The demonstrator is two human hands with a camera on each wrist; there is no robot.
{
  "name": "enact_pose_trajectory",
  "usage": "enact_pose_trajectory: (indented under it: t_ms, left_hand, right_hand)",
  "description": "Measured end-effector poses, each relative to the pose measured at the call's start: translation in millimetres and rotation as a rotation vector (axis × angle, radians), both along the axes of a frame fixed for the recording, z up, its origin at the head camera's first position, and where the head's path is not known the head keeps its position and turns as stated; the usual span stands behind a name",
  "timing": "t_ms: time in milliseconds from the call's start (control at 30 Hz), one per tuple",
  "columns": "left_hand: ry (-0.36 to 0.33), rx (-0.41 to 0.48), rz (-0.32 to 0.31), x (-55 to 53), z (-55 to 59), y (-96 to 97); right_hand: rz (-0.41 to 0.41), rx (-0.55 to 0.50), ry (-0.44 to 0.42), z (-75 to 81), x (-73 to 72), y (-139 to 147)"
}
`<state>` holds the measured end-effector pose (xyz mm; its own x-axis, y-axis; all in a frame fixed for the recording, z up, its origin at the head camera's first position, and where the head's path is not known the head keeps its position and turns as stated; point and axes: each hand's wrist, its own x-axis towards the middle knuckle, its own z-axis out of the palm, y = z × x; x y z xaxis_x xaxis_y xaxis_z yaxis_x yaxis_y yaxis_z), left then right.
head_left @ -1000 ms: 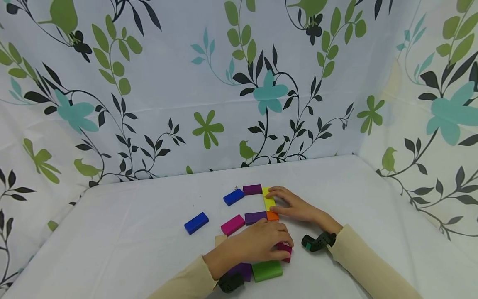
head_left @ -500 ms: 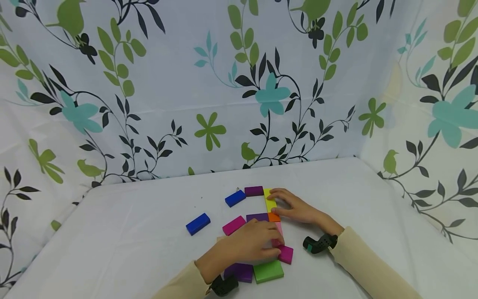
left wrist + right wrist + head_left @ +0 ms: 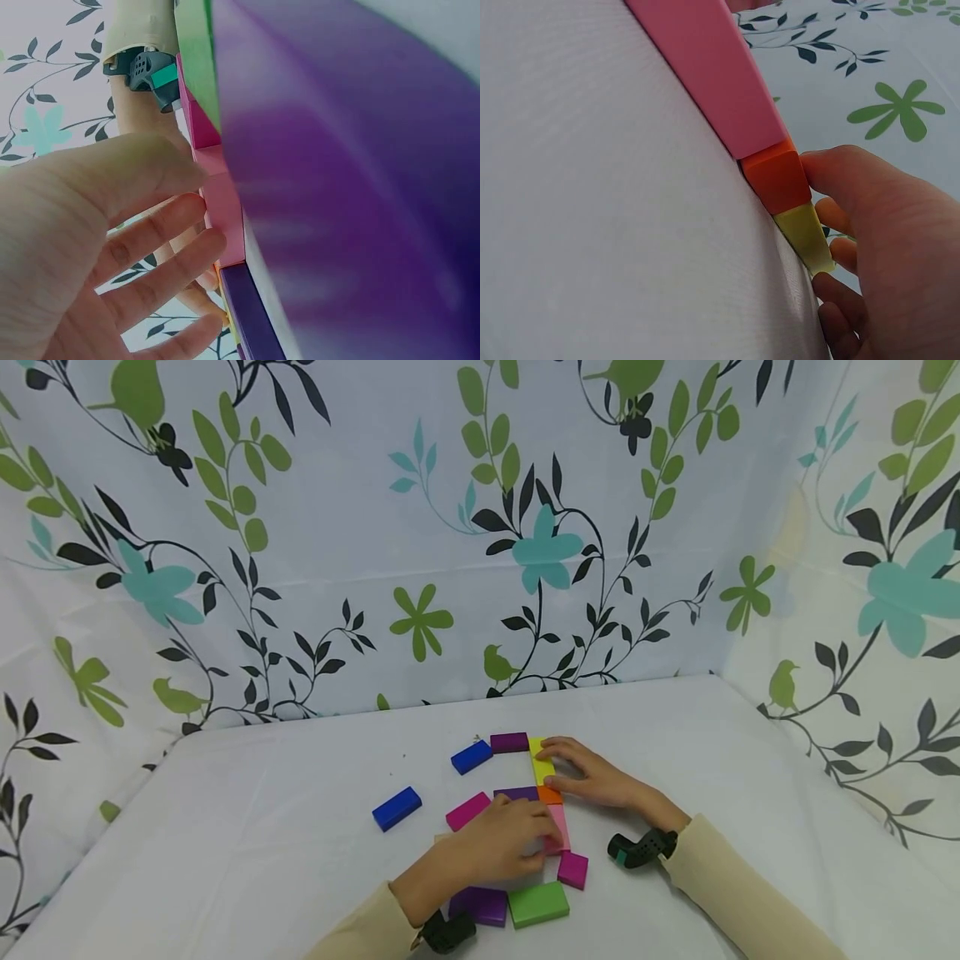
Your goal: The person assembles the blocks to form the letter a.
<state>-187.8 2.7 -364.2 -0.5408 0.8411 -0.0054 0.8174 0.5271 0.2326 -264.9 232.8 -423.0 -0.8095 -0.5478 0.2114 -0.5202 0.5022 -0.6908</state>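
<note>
In the head view, several coloured blocks form a connected shape on the white table. My left hand (image 3: pixel 495 839) is over its near side, fingertips at the pink block (image 3: pixel 557 828) and thumb beside it. The left wrist view shows these fingers spread, not wrapped round the block. Just beyond the pink block's near end is the magenta block (image 3: pixel 573 870), apart from my fingers. My right hand (image 3: pixel 596 774) rests beside the yellow block (image 3: pixel 540 766), an index fingertip on it. The right wrist view places its thumb at the small orange block (image 3: pixel 778 178).
Near the left wrist are a green block (image 3: pixel 538 905) and a purple block (image 3: pixel 480 907). A dark purple block (image 3: pixel 509 742) and blue block (image 3: pixel 472 757) are at the far side; another blue block (image 3: pixel 397 809) lies apart. A patterned cloth (image 3: pixel 330 527) hangs behind the table.
My left hand has let go of the magenta block and drawn back leftward to the pink block, leaving the magenta one in full view. The right hand has stayed at the yellow block.
</note>
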Motion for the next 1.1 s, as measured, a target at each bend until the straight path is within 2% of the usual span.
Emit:
enact_pose_trajectory:
  t_ms: [400, 800, 1100]
  left_hand:
    - [-0.035, -0.003, 0.000, 1.2, 2.4, 2.9]
    - [-0.017, -0.008, -0.006, 1.1, 0.2, 0.6]
    - [-0.050, 0.031, 0.043, 0.9, 4.5, -9.1]
  right_hand:
    - [0.009, -0.004, -0.003, 0.0, 0.4, -2.2]
    - [0.019, -0.018, -0.011, 0.8, 0.6, -2.8]
    - [0.013, -0.012, 0.000, 0.4, -0.4, -0.7]
